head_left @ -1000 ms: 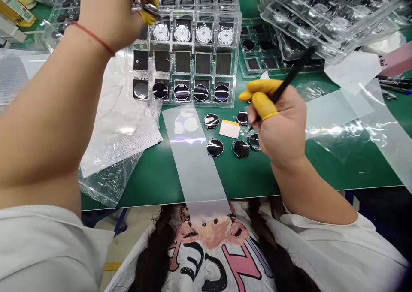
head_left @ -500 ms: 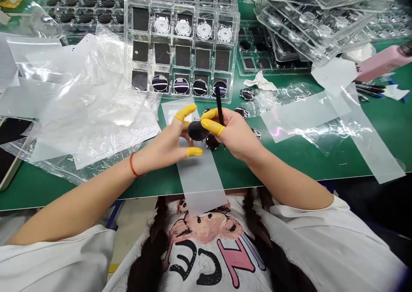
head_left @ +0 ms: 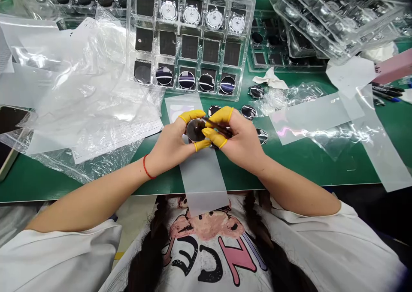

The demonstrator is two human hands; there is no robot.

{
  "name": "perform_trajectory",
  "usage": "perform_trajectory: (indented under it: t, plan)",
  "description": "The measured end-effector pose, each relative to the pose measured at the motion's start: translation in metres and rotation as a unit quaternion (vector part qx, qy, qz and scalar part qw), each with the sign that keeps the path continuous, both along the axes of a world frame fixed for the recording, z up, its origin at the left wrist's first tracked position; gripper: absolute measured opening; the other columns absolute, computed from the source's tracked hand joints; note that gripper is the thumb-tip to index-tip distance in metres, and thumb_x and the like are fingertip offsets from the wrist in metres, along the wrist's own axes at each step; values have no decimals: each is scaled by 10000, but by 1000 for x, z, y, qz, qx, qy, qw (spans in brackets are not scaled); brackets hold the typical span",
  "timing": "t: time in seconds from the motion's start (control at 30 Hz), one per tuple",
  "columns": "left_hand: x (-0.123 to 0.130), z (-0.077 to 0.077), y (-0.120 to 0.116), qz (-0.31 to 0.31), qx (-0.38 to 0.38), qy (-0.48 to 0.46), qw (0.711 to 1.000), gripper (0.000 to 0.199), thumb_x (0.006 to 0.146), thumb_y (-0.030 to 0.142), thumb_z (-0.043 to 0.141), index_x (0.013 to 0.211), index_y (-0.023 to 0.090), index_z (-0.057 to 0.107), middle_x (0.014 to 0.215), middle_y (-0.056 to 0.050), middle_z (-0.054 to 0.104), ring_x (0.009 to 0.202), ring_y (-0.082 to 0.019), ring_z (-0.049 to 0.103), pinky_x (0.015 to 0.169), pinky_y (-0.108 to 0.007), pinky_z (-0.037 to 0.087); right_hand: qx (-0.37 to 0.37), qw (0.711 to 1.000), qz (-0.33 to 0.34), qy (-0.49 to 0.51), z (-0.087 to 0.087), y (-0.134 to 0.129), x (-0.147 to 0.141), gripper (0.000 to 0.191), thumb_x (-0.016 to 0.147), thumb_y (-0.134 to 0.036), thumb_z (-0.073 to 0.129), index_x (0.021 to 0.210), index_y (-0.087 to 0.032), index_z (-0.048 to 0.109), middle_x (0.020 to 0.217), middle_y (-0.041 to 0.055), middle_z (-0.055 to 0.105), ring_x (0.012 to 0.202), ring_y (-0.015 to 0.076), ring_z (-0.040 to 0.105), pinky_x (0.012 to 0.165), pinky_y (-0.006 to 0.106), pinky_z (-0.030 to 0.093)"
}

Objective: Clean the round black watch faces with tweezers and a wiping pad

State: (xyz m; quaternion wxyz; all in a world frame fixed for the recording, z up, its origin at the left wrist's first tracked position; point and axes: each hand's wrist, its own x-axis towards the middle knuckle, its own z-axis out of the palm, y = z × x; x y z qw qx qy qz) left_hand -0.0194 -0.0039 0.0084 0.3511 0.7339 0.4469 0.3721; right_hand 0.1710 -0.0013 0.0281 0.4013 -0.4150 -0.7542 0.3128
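My left hand (head_left: 178,139), with yellow finger covers, grips a round dark disc (head_left: 195,130) by its edge between thumb and finger. Opposite it, my right hand (head_left: 238,137) pinches a thin dark tool (head_left: 219,127), whose end lies over the disc's right side. Its yellow-covered fingertips are beside the disc. Beneath both hands a translucent strip (head_left: 206,176) lies across the table edge. Several round watch-like pieces, one of them a glossy black piece (head_left: 248,111), lie around my right hand, partly hidden by it.
Beyond the hands stands a clear compartment tray (head_left: 189,45) holding discs and watch-like pieces. Plastic sheets (head_left: 80,94) and a phone (head_left: 11,124) are at left. Stacked clear trays (head_left: 334,22), a pink object (head_left: 394,67), pens (head_left: 386,90) and more film (head_left: 312,114) are at right.
My left fingers have closed on the disc's edge. The dark tool in my right hand has swung from upright to slanting toward the disc. The whole view has shifted slightly.
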Motion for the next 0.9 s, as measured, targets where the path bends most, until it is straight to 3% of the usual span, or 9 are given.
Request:
perform_trajectory:
  t: [0.1, 0.23, 0.47, 0.53, 0.57, 0.63, 0.7, 0.8, 0.9]
  plan:
    - [1, -2, -4, -31, 14, 15, 999, 614, 792, 359, 801, 1341, 254, 546, 992, -14, 729, 768, -172, 700, 688, -290, 590, -34, 999, -8, 5, 4, 4, 3, 157, 860, -337, 713, 955, -237, 639, 926, 19, 630, 859, 165, 575, 712, 300, 471]
    - [1, -12, -6, -70, -1, -11, 997, 794, 821, 359, 770, 1490, 298, 347, 893, 7, 686, 676, -171, 668, 626, -316, 585, -34, 999, 16, -27, 3, 4, 5, 101, 833, -239, 713, 913, -224, 653, 936, 32, 632, 885, 176, 574, 694, 295, 467]
    - [1, -13, -4, -68, -35, -83, 994, 526, 822, 384, 786, 1254, 251, 517, 1178, -55, 669, 991, -191, 706, 812, -306, 618, 12, 996, 90, 5, 10, -1, 5, 172, 797, -73, 628, 856, -234, 626, 862, 4, 659, 766, 139, 584, 632, 272, 451]
    - [0, -11, -4, -57, -64, -102, 991, 566, 816, 382, 791, 1277, 253, 489, 1191, -63, 659, 1002, -193, 707, 834, -323, 628, -24, 998, -1, 60, 15, 17, 30, 167, 795, -106, 687, 867, -250, 643, 863, -7, 666, 746, 126, 588, 658, 279, 462]
    - [-1, -10, -4, -58, -77, -114, 989, 582, 816, 370, 789, 1288, 256, 468, 1186, -63, 656, 993, -192, 711, 840, -334, 634, -40, 990, -101, 86, 16, 29, 49, 181, 778, -118, 728, 860, -257, 646, 869, -8, 669, 751, 125, 587, 696, 291, 468]
    - [-2, -8, -4, -70, -100, -142, 982, 598, 819, 325, 774, 1303, 264, 427, 1130, -47, 658, 955, -185, 721, 856, -352, 640, -48, 948, -311, 58, 12, 54, 96, 289, 670, -27, 775, 771, -253, 625, 800, -16, 637, 717, 120, 556, 721, 304, 449]
    - [-3, -4, -5, -77, -119, -163, 976, 597, 819, 269, 754, 1305, 261, 407, 1065, -27, 652, 938, -175, 724, 892, -358, 634, -134, 880, -445, -100, 1, 73, 142, 313, 653, 16, 755, 685, -235, 571, 727, -30, 572, 664, 121, 508, 730, 337, 423]
    - [-3, 2, -8, -74, -158, -181, 968, 580, 812, 199, 723, 1294, 235, 402, 1033, -21, 628, 954, -160, 720, 920, -335, 619, -167, 792, -494, -317, -13, 79, 181, 276, 708, -119, 784, 673, -220, 530, 659, -46, 441, 651, 151, 434, 762, 380, 403]
    - [-2, 7, -8, -76, -181, -193, 961, 559, 802, 169, 715, 1256, 220, 393, 970, -4, 643, 912, -141, 721, 876, -300, 617, -64, 788, -505, -346, -15, 76, 178, 201, 797, -156, 709, 697, -202, 541, 674, -35, 383, 709, 162, 420, 778, 360, 372]
